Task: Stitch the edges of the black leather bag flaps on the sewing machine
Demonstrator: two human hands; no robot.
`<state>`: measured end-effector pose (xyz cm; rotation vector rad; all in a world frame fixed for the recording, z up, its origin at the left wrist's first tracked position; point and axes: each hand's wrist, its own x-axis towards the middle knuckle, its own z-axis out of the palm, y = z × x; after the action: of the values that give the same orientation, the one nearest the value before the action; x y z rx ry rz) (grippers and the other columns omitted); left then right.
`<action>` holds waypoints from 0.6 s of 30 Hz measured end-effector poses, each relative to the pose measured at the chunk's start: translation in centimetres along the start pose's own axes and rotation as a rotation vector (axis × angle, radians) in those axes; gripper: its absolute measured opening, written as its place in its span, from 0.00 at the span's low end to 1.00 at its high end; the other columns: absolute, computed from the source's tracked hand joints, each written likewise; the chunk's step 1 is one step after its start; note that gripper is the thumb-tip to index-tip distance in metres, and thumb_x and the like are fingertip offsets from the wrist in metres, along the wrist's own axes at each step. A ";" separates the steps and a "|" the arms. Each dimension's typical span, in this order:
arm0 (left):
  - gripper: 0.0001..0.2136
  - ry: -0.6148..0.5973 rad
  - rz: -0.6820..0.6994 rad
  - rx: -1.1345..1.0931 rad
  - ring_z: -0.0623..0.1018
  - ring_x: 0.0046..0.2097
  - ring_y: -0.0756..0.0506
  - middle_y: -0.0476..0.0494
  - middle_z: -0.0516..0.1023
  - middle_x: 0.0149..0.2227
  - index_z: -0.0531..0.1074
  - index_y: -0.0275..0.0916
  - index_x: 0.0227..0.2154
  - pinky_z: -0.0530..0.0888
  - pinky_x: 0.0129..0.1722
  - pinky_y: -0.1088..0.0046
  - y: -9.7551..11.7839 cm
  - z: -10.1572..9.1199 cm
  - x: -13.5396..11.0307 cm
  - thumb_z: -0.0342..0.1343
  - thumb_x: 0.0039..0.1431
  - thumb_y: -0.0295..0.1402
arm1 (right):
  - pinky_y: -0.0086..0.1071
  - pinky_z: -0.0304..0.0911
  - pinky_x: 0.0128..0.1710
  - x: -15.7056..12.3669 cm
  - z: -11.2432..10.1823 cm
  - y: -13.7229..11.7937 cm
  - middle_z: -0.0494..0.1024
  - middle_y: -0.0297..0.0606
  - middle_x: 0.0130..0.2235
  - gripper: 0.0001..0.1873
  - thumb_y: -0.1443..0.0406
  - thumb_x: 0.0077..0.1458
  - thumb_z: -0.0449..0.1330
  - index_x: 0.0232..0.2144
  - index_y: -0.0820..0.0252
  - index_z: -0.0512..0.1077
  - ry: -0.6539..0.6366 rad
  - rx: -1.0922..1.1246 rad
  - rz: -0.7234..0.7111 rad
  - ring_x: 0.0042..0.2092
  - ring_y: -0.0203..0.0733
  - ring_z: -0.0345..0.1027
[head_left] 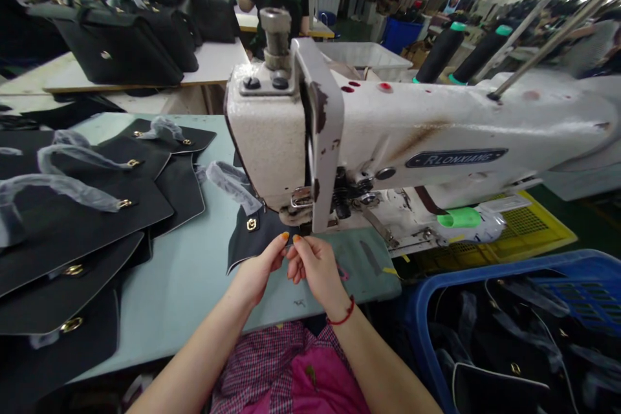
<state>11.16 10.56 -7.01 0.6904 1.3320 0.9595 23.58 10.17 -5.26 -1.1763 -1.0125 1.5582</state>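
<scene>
A black bag panel with a gold ring and a plastic-wrapped handle lies under the head of the white sewing machine. My left hand pinches the panel's near edge with thumb and fingers. My right hand, with a red cord at the wrist, meets it fingertip to fingertip and pinches the same edge just below the needle area. Both hands are closed on the panel.
A stack of black panels with wrapped handles covers the table's left side. A blue crate of black pieces stands at the right. Finished black bags sit on a far bench. A person in black stands behind the machine.
</scene>
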 end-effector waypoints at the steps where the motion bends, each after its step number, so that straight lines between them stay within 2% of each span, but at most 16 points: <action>1: 0.22 0.002 -0.002 -0.014 0.68 0.26 0.50 0.48 0.70 0.22 0.70 0.35 0.21 0.66 0.30 0.72 0.1 0.0 0.3 0.60 0.46 0.53 | 0.21 0.55 0.15 0.2 0.0 0.0 0.69 0.31 0.14 0.21 0.52 0.58 0.54 0.22 0.62 0.68 -0.001 0.003 -0.002 0.14 0.30 0.59; 7: 0.21 0.038 -0.007 -0.087 0.62 0.23 0.52 0.52 0.65 0.19 0.67 0.36 0.18 0.62 0.26 0.74 1.0 -0.3 1.7 0.64 0.40 0.50 | 0.22 0.54 0.16 0.4 -0.2 0.3 0.70 0.32 0.15 0.23 0.49 0.57 0.55 0.23 0.62 0.69 -0.018 -0.013 0.000 0.15 0.30 0.60; 11: 0.21 0.039 0.030 -0.078 0.57 0.21 0.53 0.54 0.61 0.17 0.64 0.37 0.15 0.58 0.23 0.74 1.9 0.0 2.2 0.64 0.40 0.50 | 0.21 0.53 0.15 -0.4 -0.3 1.4 0.70 0.33 0.15 0.25 0.48 0.58 0.54 0.24 0.63 0.70 -0.034 -0.007 0.026 0.14 0.30 0.59; 18: 0.20 0.081 0.053 -0.058 0.56 0.21 0.53 0.54 0.59 0.15 0.61 0.39 0.12 0.56 0.23 0.74 2.6 0.1 2.7 0.62 0.40 0.48 | 0.21 0.53 0.15 -1.7 0.0 2.7 0.70 0.33 0.15 0.26 0.46 0.57 0.54 0.24 0.63 0.71 -0.053 0.016 0.081 0.14 0.29 0.59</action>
<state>10.71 14.19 -6.04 0.6509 1.3573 1.0744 23.28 7.89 -7.40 -1.1837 -0.9953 1.6657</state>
